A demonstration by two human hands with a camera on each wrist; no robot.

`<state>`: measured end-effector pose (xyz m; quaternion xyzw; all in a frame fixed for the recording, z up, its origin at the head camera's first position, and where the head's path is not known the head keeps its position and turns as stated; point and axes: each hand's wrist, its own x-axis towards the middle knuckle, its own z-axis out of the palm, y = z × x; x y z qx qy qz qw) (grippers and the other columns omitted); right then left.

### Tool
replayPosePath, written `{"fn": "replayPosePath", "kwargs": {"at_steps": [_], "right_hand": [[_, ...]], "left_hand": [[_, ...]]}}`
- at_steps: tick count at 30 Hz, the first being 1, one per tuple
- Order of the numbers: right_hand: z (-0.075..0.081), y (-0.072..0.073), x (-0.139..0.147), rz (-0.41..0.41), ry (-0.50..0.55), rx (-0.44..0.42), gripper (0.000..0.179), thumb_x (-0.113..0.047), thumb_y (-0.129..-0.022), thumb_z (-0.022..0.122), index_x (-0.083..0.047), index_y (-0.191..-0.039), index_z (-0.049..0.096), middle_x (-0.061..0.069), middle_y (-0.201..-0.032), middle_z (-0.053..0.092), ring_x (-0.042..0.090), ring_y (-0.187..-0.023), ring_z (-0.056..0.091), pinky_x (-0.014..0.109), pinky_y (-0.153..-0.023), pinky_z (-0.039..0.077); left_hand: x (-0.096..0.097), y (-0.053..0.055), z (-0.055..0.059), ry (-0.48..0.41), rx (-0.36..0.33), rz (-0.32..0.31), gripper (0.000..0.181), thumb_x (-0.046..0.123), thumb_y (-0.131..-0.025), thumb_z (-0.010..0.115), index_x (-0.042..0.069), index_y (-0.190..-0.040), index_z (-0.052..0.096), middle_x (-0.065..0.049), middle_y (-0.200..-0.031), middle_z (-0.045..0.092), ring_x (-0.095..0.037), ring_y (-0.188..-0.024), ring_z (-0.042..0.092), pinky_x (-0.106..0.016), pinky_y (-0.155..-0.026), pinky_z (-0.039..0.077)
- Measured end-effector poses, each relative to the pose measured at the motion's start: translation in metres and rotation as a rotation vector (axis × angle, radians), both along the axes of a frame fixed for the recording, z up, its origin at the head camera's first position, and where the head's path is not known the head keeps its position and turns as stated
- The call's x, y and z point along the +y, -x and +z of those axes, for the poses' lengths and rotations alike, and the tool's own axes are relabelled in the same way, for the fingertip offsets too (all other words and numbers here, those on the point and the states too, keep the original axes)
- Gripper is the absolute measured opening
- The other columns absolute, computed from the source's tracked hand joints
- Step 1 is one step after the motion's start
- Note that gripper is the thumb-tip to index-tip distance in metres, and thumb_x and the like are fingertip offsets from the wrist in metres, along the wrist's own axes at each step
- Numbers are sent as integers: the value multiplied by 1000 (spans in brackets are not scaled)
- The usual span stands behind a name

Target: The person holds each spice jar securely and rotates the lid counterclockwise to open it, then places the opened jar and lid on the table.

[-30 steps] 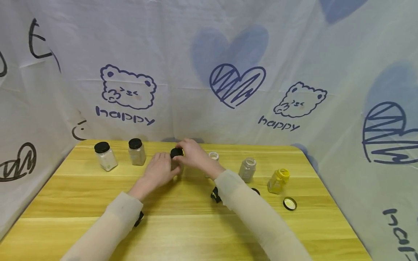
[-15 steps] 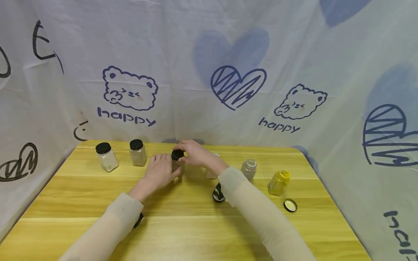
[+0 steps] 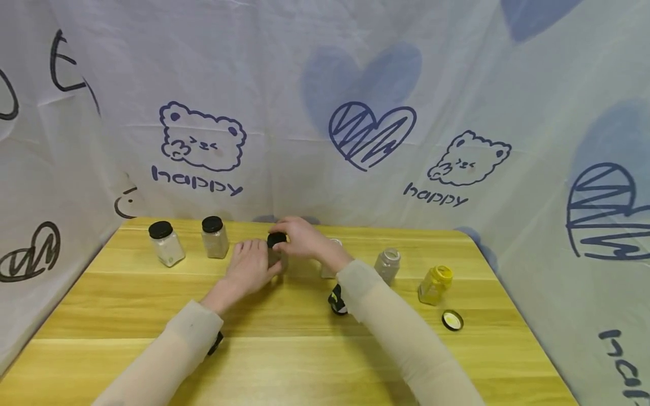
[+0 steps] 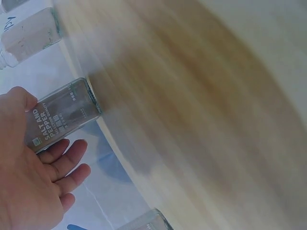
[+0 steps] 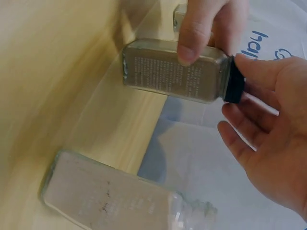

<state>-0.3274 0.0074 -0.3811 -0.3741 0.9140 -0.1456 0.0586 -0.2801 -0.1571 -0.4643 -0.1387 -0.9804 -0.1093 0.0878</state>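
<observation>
A square glass spice jar labelled SALT AND PEPPER (image 4: 64, 115) stands upright near the back of the table, filled with greyish-brown powder. My left hand (image 3: 247, 269) holds its body, thumb on one side and fingers on the other. At the top, my right hand (image 3: 306, 241) grips the black lid (image 5: 234, 82) between thumb and fingers. The lid sits on the jar's neck. In the head view the two hands cover much of the jar.
Left of the hands stand two black-lidded jars, one white (image 3: 169, 249) and one greyish (image 3: 215, 243). To the right are lidless jars: one partly behind my wrist, a greyish one (image 3: 387, 266) and a yellow one (image 3: 434, 286). A loose lid (image 3: 452, 320) lies before the yellow jar.
My right fingers shift slightly around the lid, and the right forearm moves a little. The left hand and the jar stay in nearly the same place.
</observation>
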Motion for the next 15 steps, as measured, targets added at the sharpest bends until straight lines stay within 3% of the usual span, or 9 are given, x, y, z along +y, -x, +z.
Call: {"fn": "replayPosePath", "kwargs": {"at_steps": [6, 10, 15], "right_hand": [[4, 2, 1, 93, 1, -1, 48, 0, -99, 67, -5, -146, 59, 13, -151, 56, 30, -143, 48, 40, -122, 31], [3, 1, 2, 24, 40, -44, 52, -11, -100, 70, -6, -149, 54, 13, -157, 49, 30, -147, 43, 40, -122, 32], [1, -2, 2, -90, 85, -46, 53, -27, -100, 73, -8, -146, 57, 12, -145, 56, 27, -133, 54, 39, -110, 45]], "left_hand": [[-1, 0, 2, -8, 8, 1, 58, 45, -103, 61, -10, -121, 55, -25, -116, 60, -42, -115, 54, -54, -101, 35], [0, -1, 2, -5, 17, -6, 52, 43, -102, 62, -7, -114, 57, -23, -112, 61, -42, -112, 54, -54, -101, 35], [1, -3, 4, -13, 23, -11, 47, 40, -102, 64, -6, -111, 58, -20, -106, 60, -40, -108, 54, -53, -99, 35]]}}
